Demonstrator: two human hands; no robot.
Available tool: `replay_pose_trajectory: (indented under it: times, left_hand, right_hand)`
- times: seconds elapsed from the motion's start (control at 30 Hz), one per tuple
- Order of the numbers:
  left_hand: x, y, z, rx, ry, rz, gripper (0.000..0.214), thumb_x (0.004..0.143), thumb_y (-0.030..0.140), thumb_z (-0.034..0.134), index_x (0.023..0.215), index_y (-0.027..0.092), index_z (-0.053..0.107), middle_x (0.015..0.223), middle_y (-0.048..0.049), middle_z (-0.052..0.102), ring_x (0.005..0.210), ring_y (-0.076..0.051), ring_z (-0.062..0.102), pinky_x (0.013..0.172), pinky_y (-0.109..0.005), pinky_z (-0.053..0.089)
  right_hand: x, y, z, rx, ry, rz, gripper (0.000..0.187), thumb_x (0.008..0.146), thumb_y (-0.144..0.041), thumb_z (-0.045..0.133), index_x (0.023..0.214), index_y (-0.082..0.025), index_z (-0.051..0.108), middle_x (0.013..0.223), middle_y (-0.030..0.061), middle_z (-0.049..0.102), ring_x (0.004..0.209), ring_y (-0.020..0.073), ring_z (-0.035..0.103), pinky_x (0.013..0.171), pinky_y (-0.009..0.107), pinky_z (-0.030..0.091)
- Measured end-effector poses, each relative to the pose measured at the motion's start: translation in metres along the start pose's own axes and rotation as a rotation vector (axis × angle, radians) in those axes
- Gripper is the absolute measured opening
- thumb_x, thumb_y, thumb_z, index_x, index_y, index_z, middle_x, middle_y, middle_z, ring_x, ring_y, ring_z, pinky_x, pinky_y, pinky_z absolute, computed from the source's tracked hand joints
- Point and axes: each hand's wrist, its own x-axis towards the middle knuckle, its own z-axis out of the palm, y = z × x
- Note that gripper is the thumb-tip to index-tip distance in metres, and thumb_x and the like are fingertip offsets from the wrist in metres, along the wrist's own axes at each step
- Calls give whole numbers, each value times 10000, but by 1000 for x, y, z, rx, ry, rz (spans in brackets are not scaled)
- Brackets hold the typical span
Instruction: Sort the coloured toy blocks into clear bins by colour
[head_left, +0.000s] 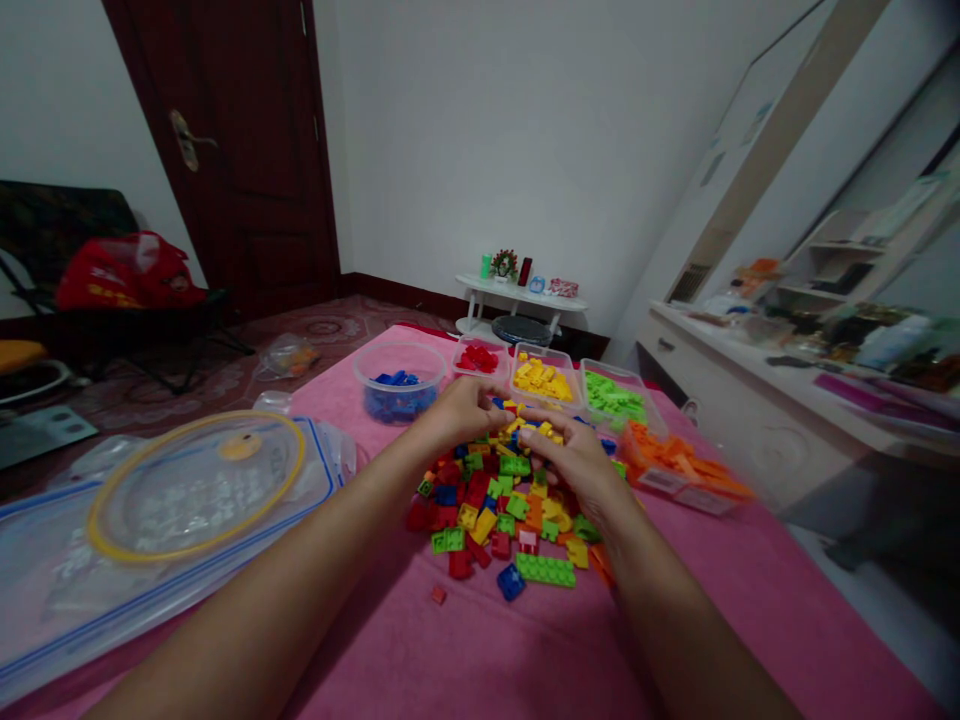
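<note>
A heap of mixed toy building bricks [487, 490] in red, green, yellow, blue and orange lies on a pink cloth. Over the heap's far left side is my left hand [472, 408], its fingers curled together; what they hold, if anything, is too small to make out. My right hand [576, 452] reaches over the far right side, thumb and forefinger apart, with yellow bricks [550, 431] showing between and beneath them. Closest to me lie a long green brick [545, 570], a blue brick [511, 582] and a small red piece [439, 595].
Beyond the heap stand a round tub of blue bricks [400, 362] and clear boxes of red [478, 358], yellow [544, 378] and green bricks [615, 397]. An orange-brick box [682, 475] is at right. A yellow-rimmed lid [112, 540] rests on a blue-edged plastic bag [330, 450] at left.
</note>
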Motion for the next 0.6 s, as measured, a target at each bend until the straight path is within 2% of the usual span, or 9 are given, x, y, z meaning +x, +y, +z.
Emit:
replay_pose_trajectory:
  times: [0.1, 0.23, 0.3, 0.4, 0.5, 0.6]
  left_hand:
    - [5, -10, 10, -222, 7, -33, 382, 725, 281, 691, 1057, 98, 646, 604, 10, 607, 508, -92, 530, 516, -203, 426]
    - [11, -27, 32, -285, 86, 13, 411, 723, 330, 700, 1052, 90, 646, 644, -17, 642, 537, -109, 560, 505, -200, 428]
    - [12, -33, 40, -275, 147, 75, 373, 767, 362, 648, 1037, 104, 659, 764, -56, 689, 625, -134, 611, 554, -214, 461]
    - [11, -37, 44, -215, 264, 182, 302, 836, 344, 546, 1005, 131, 678, 929, -75, 710, 728, -146, 641, 636, -228, 486]
    - [10, -38, 40, -87, 322, 202, 244, 831, 258, 517, 929, 138, 705, 900, -63, 719, 761, -159, 643, 664, -236, 481]
    - [10, -39, 37, 9, 287, 190, 228, 810, 213, 516, 880, 141, 720, 832, -48, 723, 757, -165, 642, 676, -239, 474]
  right_hand:
    - [-5, -5, 7, -57, -91, -3, 545, 686, -369, 690, 1196, -212, 580, 648, -35, 598, 429, 77, 495, 357, 170, 345]
    - [-5, -2, 12, -110, -34, -39, 490, 673, -340, 682, 1130, -183, 605, 802, 1, 657, 415, 62, 499, 394, 199, 422]
    - [-3, 2, 11, -107, 9, -49, 499, 658, -332, 688, 1124, -176, 604, 832, 10, 664, 433, 66, 511, 409, 202, 435]
    - [3, 5, 2, -111, 69, -52, 523, 648, -350, 699, 1125, -160, 598, 688, -17, 635, 415, 71, 484, 378, 186, 383]
    - [20, -1, -12, -201, 127, -32, 485, 672, -356, 692, 1099, -145, 603, 553, -44, 576, 398, 80, 473, 362, 175, 343]
    - [55, -14, -30, -436, 161, 64, 414, 670, -271, 708, 1047, -122, 624, 561, -14, 613, 433, 98, 522, 402, 185, 392]
